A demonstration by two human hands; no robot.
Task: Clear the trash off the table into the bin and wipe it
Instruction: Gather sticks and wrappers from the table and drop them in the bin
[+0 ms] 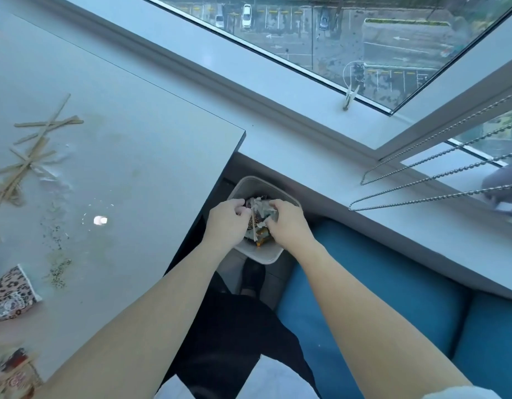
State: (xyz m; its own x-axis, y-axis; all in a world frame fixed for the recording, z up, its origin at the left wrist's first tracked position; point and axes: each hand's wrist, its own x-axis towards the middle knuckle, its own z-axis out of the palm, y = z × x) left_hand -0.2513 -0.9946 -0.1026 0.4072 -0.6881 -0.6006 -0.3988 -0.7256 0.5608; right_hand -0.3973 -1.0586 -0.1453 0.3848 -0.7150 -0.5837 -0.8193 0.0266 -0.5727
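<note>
Both hands over the bin (263, 254), which sits on the floor just past the table (151, 168) corner, beside the blue seat (378, 298). The bin is pale grey and square with rounded corners.

The right hand (287, 223) has its fingers curled tight around the wad of trash (259, 217). The left hand (227, 223) has its fingers curled onto the wad's left edge. The wad is crumpled paper and wrappers, white-grey with an orange bit low down and a thin pale stick through it. It sits right at the bin's mouth; can't tell what is held and what is already inside.

Left on the table:
- wooden sticks (33, 151), a scattered, crossed pile at the left edge
- crumbs (57, 272), dark and greenish specks in patches mid-left
- leopard-print wrapper (11, 295), near the left edge
- red wrapper (12, 372), blurry, in the bottom-left corner

The table surface is grey, with faint smears.
</note>
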